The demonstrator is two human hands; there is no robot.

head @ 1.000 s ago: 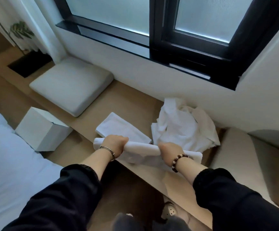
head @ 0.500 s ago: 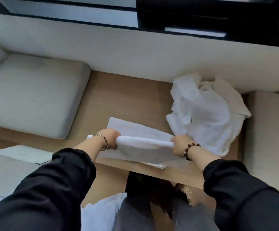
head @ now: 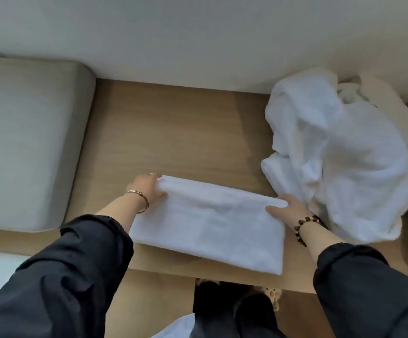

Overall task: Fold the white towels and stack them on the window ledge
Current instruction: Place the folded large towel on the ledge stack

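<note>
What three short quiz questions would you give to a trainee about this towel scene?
1. True or false: the left hand and the right hand both touch the flat folded white towel.
2. The crumpled white towel pile lies nearer which hand? A. left B. right
3. Fill in: the folded towel rests on the light wooden ___.
Key: 1 true; 2 B; 3 ledge

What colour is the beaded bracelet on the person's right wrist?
Dark brown. The beaded bracelet shows best in the head view, the only one.
</note>
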